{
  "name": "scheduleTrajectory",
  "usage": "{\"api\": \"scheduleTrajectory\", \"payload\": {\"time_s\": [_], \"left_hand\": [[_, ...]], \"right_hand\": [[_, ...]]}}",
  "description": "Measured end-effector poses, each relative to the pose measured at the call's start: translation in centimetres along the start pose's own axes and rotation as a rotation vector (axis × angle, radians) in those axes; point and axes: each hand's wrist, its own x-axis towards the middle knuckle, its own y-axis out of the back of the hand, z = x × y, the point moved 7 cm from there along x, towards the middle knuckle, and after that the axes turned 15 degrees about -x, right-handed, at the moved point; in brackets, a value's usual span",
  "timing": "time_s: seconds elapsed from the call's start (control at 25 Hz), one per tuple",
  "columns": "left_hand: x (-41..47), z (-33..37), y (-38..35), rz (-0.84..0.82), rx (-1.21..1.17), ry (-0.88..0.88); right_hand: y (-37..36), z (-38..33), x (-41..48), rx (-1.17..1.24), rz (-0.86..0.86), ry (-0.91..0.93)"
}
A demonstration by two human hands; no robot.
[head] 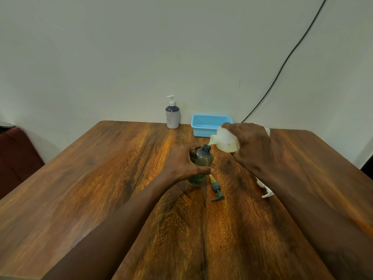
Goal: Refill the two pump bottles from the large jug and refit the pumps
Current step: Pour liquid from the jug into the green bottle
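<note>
My left hand (184, 162) grips a dark translucent bottle (202, 158) that stands upright on the wooden table (101, 178), its neck uncapped. My right hand (251, 146) holds a white translucent jug (225, 139) tipped to the left, its spout right above the bottle's neck, with a thin clear stream between them. A grey pump (217, 188) with a yellowish tube lies flat on the table just in front of the bottle. A white pump (265, 188) lies to the right, partly hidden by my right forearm. A second bottle (172, 116), white and purple with its pump on, stands at the far edge.
A blue perforated basket (207, 123) sits at the table's far edge, behind the jug. A black cable (282, 65) runs down the wall to the right. A dark red seat (14, 154) is at the left beside the table.
</note>
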Motion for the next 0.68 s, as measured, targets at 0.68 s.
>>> {"api": "scheduleTrajectory", "payload": {"time_s": [0.68], "left_hand": [[0.14, -0.48, -0.09, -0.006, -0.002, -0.011]], "right_hand": [[0.53, -0.07, 0.07, 0.0, 0.027, 0.014]]}}
